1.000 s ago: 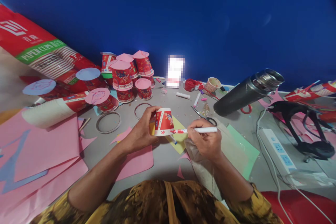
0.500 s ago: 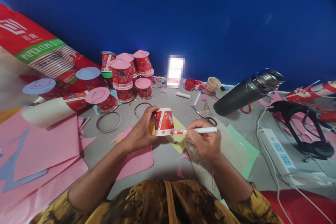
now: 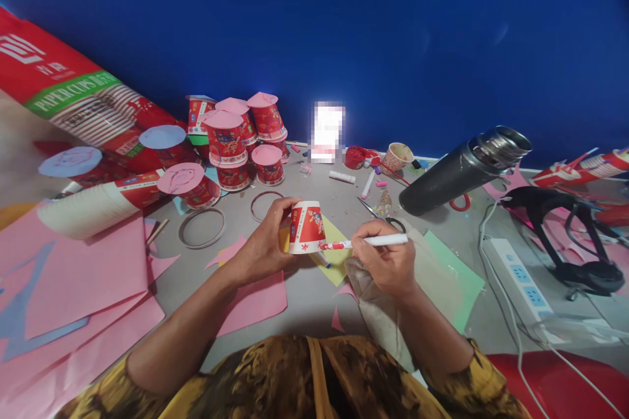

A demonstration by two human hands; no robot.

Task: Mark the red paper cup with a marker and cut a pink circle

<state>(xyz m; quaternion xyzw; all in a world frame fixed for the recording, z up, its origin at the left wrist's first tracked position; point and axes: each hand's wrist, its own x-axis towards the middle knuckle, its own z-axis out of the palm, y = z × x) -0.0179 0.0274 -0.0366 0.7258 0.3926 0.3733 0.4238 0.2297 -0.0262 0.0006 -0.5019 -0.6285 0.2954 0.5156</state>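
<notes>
My left hand [image 3: 268, 239] grips a red and white paper cup [image 3: 308, 226], which is upside down, its rim toward the table. Small red marks show on the cup's white band near the rim. In my right hand [image 3: 386, 258] is a white marker [image 3: 383, 240], held like a pen, its red tip at the lower right of the cup. Whether the tip touches the cup is too small to tell. Under the hands lie a yellow paper sheet [image 3: 339, 268] and a pink paper sheet [image 3: 260, 304]. A beige cloth [image 3: 381, 321] rests beneath my right wrist.
Several decorated cups with pink paper tops [image 3: 225, 144] stand at the back left. Scissors [image 3: 393, 221] lie beyond my right hand, near a dark flask [image 3: 452, 177]. A tape ring [image 3: 201, 229], a power strip [image 3: 523, 285] and a black head strap [image 3: 565, 236] are on the table.
Almost nothing differs. The marker and my right hand have shifted very slightly at the cup's rim, and the whole view has moved a little.
</notes>
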